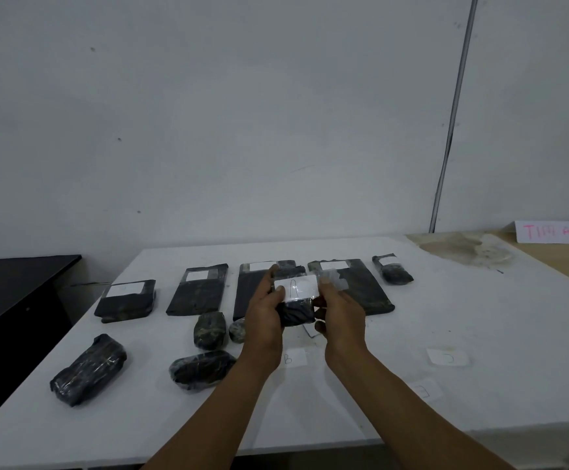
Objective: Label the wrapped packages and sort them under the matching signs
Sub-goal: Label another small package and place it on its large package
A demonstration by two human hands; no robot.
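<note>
Both hands hold a small dark wrapped package (pixel 295 312) above the middle of the white table (pixel 446 317). A white label (pixel 296 288) marked "A" lies on its top under clear tape. My left hand (pixel 264 313) grips the package's left side, thumb on the label's edge. My right hand (pixel 339 313) holds the right side and pinches a loose end of clear tape (pixel 335 281). Paper slips lettered "B" (pixel 293 358), "C" (pixel 447 357) and a third one (pixel 425 390) lie on the table. A sign (pixel 550 232) reading "TIM A" leans on the wall at far right.
Several flat labelled dark packages (pixel 125 301) (pixel 196 290) (pixel 361 286) lie in a row at the back. Unlabelled dark bundles (pixel 88 369) (pixel 201 368) (pixel 209 330) lie at front left. A black desk (pixel 11 286) stands left. A stained wooden surface (pixel 466 249) adjoins at back right.
</note>
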